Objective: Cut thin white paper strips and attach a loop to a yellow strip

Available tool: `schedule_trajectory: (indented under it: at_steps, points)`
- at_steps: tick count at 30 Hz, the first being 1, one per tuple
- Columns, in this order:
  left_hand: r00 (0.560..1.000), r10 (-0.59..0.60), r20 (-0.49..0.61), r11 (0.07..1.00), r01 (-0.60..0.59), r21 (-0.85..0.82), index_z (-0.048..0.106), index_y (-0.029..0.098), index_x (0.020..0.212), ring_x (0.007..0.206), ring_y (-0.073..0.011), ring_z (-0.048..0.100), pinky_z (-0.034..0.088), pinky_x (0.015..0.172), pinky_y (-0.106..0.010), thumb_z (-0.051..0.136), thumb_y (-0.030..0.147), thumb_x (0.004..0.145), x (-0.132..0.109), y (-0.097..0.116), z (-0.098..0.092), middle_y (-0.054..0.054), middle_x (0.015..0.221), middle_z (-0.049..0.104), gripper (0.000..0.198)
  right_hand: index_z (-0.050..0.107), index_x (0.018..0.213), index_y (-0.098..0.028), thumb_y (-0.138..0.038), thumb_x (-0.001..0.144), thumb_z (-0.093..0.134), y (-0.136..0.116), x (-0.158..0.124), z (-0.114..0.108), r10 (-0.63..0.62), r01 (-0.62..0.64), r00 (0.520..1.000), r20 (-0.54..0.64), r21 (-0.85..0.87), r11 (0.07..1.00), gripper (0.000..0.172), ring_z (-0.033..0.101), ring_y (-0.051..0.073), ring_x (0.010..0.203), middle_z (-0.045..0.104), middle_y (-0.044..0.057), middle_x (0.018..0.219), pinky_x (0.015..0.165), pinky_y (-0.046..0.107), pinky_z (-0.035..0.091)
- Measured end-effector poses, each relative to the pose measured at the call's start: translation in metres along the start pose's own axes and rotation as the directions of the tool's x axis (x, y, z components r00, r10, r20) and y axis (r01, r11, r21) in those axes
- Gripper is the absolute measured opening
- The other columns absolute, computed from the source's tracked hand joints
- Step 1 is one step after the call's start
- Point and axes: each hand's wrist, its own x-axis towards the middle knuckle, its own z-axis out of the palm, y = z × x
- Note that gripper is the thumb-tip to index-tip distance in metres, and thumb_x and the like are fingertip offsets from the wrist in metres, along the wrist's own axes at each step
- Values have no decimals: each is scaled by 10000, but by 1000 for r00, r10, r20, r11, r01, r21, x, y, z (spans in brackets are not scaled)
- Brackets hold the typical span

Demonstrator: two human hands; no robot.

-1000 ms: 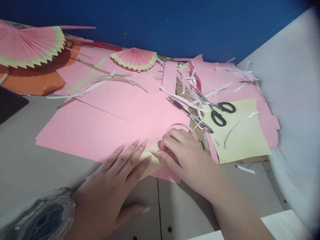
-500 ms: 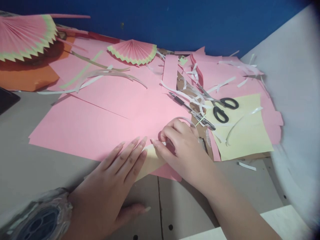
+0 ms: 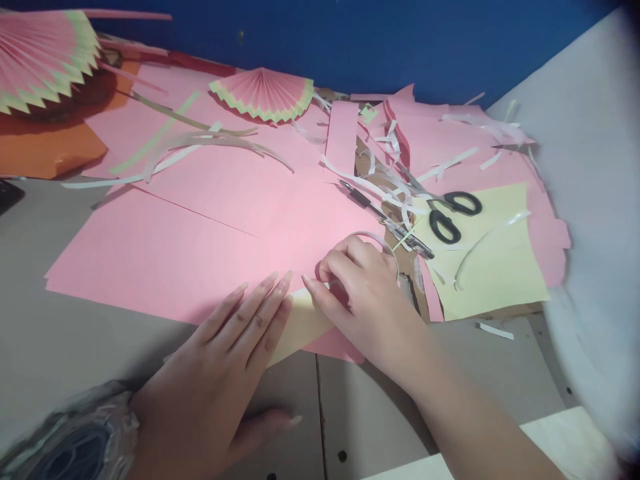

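My left hand [image 3: 245,340] lies flat, its fingers stretched over a pale yellow paper piece [image 3: 303,320] on top of a large pink sheet [image 3: 210,233]. Close beside it, my right hand [image 3: 360,287] is closed, thumb and fingers curled together at the yellow paper's upper edge. A thin white strip [image 3: 373,237] arcs out behind the right fingers, which seem to pinch it; the grip itself is partly hidden. A white band shows along the yellow paper's edge between the two hands.
Black-handled scissors [image 3: 445,217] rest on a yellow sheet [image 3: 495,267] at the right, beside a pen [image 3: 380,217]. Pleated pink paper fans [image 3: 263,97] stand at the back. Loose strips [image 3: 215,141] are scattered about. A blue wall [image 3: 350,47] rises behind.
The view has shifted slightly, so the fans sit a little higher and farther left. Both hands keep nearly the same place and pose on the paper.
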Motion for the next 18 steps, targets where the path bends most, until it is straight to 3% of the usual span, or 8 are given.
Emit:
schedule_trajectory:
  at_steps: [18]
  points:
    - [1000,5,13,1000,-5,-1,270,62,1401,1362,-266,208,111,1106,-379,381,676,771,-1,0,0,-145,1492,203,886,485,765,-210,-314,873,495,1,-1,0,-11,10,999,-36,-15,1000,150,486,191,857,498,10,867,766,359,291]
